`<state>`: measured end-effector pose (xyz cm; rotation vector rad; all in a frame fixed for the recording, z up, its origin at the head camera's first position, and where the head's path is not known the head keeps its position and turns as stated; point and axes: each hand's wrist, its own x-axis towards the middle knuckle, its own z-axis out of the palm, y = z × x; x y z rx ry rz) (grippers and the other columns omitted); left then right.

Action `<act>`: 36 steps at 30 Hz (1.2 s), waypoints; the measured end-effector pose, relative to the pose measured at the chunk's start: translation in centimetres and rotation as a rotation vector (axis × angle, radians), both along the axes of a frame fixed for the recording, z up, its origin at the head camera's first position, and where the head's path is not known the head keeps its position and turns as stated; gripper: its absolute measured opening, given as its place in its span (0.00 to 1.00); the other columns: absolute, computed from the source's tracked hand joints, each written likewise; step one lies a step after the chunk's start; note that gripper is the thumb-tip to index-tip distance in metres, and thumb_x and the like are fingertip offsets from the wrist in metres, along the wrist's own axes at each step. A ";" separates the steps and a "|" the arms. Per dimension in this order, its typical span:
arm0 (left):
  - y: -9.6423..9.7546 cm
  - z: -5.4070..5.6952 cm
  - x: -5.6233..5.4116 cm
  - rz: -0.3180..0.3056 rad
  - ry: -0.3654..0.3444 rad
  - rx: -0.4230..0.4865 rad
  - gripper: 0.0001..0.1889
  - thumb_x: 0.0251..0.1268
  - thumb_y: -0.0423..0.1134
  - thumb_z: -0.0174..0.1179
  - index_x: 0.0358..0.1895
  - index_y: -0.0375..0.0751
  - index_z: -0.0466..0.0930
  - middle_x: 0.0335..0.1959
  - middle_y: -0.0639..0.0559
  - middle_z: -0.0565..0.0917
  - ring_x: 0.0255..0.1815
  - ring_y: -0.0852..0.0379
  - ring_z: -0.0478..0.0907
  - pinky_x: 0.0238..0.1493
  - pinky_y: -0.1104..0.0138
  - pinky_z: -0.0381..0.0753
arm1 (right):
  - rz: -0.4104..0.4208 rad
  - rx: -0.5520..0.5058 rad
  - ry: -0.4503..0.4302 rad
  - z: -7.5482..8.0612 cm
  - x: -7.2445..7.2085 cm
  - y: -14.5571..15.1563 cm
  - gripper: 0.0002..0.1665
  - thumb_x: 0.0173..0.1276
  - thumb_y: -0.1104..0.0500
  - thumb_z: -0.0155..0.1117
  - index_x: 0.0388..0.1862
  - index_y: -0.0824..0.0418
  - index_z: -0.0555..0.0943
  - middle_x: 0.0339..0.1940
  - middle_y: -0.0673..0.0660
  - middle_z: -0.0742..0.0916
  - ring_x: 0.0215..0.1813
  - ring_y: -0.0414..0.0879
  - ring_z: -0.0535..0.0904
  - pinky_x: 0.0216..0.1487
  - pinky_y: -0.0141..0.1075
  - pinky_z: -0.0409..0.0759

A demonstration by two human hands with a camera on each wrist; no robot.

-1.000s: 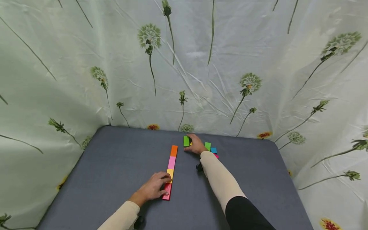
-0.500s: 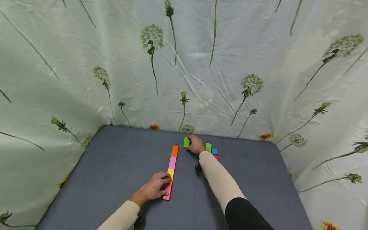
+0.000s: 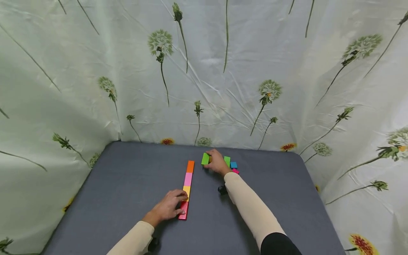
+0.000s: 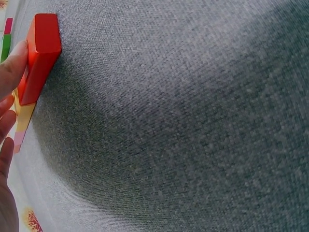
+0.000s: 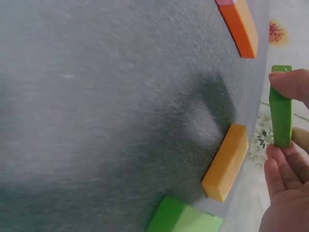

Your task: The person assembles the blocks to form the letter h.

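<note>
A green block (image 3: 205, 159) is pinched between the thumb and fingers of my right hand (image 3: 219, 163) at the far side of the table. The right wrist view shows this green block (image 5: 281, 111) held up off the surface, with a yellow-orange block (image 5: 227, 162) lying below. My left hand (image 3: 167, 205) rests at the near end of a straight row, its thumb on the red block (image 3: 183, 211) and its fingertips over the yellow block (image 3: 186, 191). Beyond these in the row lie a pink block (image 3: 188, 179) and an orange block (image 3: 190, 166).
Right of my right hand lie another green block (image 3: 227, 161), a blue block (image 3: 233, 165) and a magenta block (image 3: 235, 171), partly behind the wrist. The grey table (image 3: 137, 170) ends at a flowered curtain (image 3: 229, 92) behind and at both sides.
The green block in my right hand has been lifted and tilted slightly. My left hand stays on the row. The head view has shifted a little.
</note>
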<state>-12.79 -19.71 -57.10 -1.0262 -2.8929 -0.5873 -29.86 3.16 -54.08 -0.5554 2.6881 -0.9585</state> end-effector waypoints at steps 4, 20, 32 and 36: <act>0.1 0.1 0.1 0.015 -0.023 -0.010 0.22 0.49 0.41 0.74 0.47 0.35 0.83 0.49 0.47 0.78 0.52 0.49 0.74 0.54 0.52 0.73 | 0.034 -0.001 -0.022 0.0 1.5 0.9 0.39 0.55 0.58 0.76 0.64 0.67 0.73 0.58 0.63 0.77 0.58 0.55 0.73 0.60 0.48 0.72; 0.3 0.3 -0.2 0.034 -0.077 -0.015 0.23 0.50 0.42 0.74 0.48 0.33 0.83 0.50 0.46 0.78 0.53 0.47 0.74 0.59 0.50 0.70 | 0.021 -0.079 -0.111 0.2 8.6 4.7 0.39 0.51 0.56 0.79 0.61 0.66 0.75 0.57 0.60 0.79 0.58 0.54 0.75 0.61 0.48 0.72; 0.2 0.2 -0.2 0.024 -0.028 -0.003 0.22 0.48 0.41 0.75 0.46 0.33 0.83 0.48 0.46 0.78 0.51 0.47 0.74 0.56 0.50 0.72 | 0.180 0.051 -0.058 0.5 11.4 6.5 0.38 0.52 0.52 0.78 0.60 0.64 0.75 0.53 0.56 0.79 0.54 0.49 0.75 0.59 0.46 0.72; 0.3 0.2 -0.2 0.028 -0.051 -0.010 0.23 0.49 0.41 0.74 0.48 0.33 0.83 0.50 0.45 0.78 0.52 0.47 0.73 0.57 0.50 0.71 | 0.218 0.086 -0.057 0.5 11.9 6.6 0.37 0.52 0.52 0.78 0.59 0.63 0.76 0.52 0.55 0.79 0.52 0.48 0.75 0.57 0.44 0.73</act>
